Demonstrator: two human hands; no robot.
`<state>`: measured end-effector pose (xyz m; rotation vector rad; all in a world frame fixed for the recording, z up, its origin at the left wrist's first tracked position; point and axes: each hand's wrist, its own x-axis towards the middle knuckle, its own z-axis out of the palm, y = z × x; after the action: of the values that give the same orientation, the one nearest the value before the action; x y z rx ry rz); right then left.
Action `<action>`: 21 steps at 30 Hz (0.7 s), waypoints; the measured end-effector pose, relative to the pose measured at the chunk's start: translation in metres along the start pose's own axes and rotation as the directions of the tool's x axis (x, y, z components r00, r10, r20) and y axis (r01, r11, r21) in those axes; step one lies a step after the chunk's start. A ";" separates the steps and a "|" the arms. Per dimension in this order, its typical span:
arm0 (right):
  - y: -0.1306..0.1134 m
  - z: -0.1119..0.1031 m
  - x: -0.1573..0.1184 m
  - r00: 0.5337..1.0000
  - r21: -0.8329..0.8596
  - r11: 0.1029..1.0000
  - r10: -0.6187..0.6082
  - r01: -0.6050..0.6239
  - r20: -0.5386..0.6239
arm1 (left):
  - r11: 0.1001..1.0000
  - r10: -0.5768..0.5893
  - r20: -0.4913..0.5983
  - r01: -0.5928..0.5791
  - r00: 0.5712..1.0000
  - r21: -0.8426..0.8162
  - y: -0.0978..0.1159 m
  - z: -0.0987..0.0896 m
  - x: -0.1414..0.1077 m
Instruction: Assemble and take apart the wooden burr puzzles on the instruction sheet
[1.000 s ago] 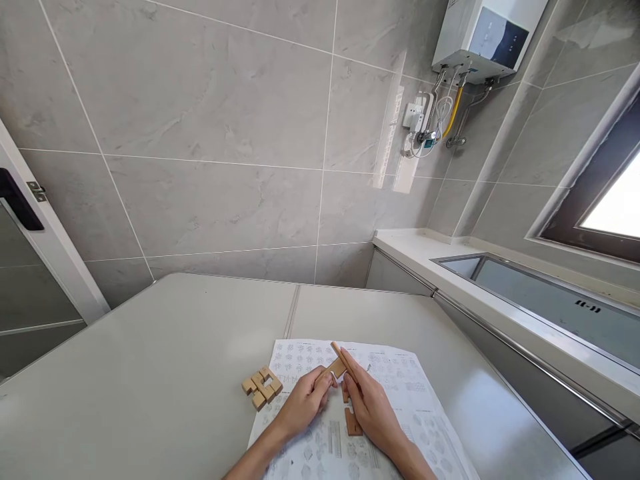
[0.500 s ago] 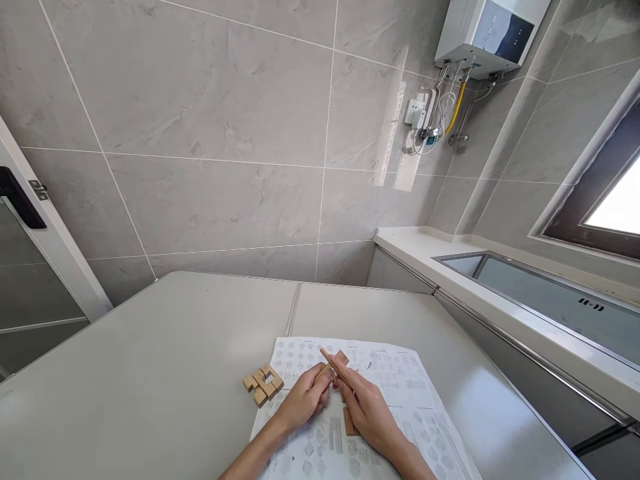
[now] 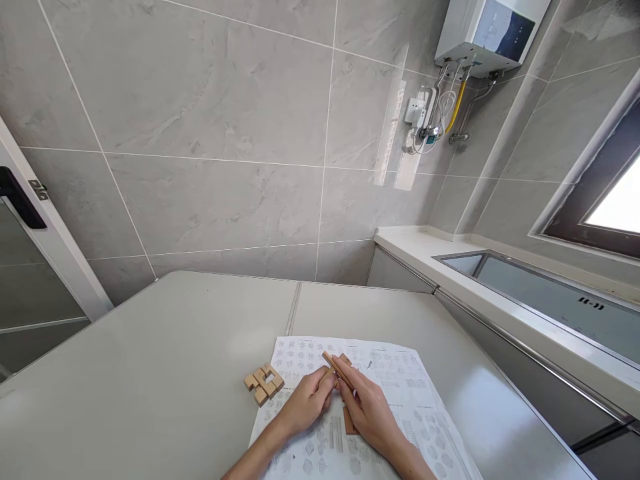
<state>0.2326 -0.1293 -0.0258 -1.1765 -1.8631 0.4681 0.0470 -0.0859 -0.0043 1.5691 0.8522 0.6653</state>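
Note:
Both my hands meet above a printed instruction sheet [image 3: 400, 373] covered in small diagrams. My left hand [image 3: 309, 400] is closed, its thumb and fingers pinching a wooden piece that is mostly hidden. In my right hand [image 3: 367, 403] the fingers press on a thin wooden stick [image 3: 330, 359] that slants across the other piece. The far end of a wooden piece [image 3: 345, 359] shows beyond the right fingers. Under my right palm, a flat brown wooden piece [image 3: 349, 421] lies partly covered on the paper. Left of my left hand sits a cluster of notched wooden blocks [image 3: 264, 384].
The white table [image 3: 150, 373] has a seam [image 3: 294, 307] running to its far edge. A counter with a sink [image 3: 530, 287] stands at the right. Behind is a tiled wall with a water heater [image 3: 493, 33] and pipes. A door frame [image 3: 55, 233] is at left.
The crossed wooden pieces and both hands have shifted very slightly to the right and down. The grip looks the same, and the blocks on the table stay put.

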 end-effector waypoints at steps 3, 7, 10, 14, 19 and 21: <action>0.001 -0.001 -0.001 1.000 -0.001 1.000 0.005 -0.004 0.006 | 0.999 0.014 -0.015 -0.013 1.000 0.035 0.002 0.000 0.000; 0.003 0.000 -0.001 1.000 -0.018 1.000 0.025 -0.025 0.004 | 0.998 0.039 -0.023 -0.038 0.999 0.045 0.006 0.001 0.001; 0.003 0.001 -0.002 1.000 -0.037 0.999 0.026 -0.026 0.002 | 0.999 0.036 -0.018 -0.036 0.999 0.028 0.008 0.001 0.001; 0.002 0.001 -0.002 1.000 -0.055 0.998 0.009 -0.010 -0.003 | 1.000 0.010 0.010 -0.010 1.000 -0.023 0.008 0.003 -0.001; 0.003 0.002 -0.002 1.000 -0.070 0.998 -0.003 0.002 -0.016 | 0.993 -0.018 0.069 0.026 0.997 -0.114 0.008 0.003 -0.004; 0.004 0.002 -0.001 1.000 -0.074 0.997 -0.008 0.007 -0.017 | 0.989 -0.026 0.084 0.038 0.996 -0.145 0.008 0.003 -0.003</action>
<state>0.2332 -0.1279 -0.0303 -1.2187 -1.8832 0.3864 0.0485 -0.0906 0.0029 1.4380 0.7493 0.6216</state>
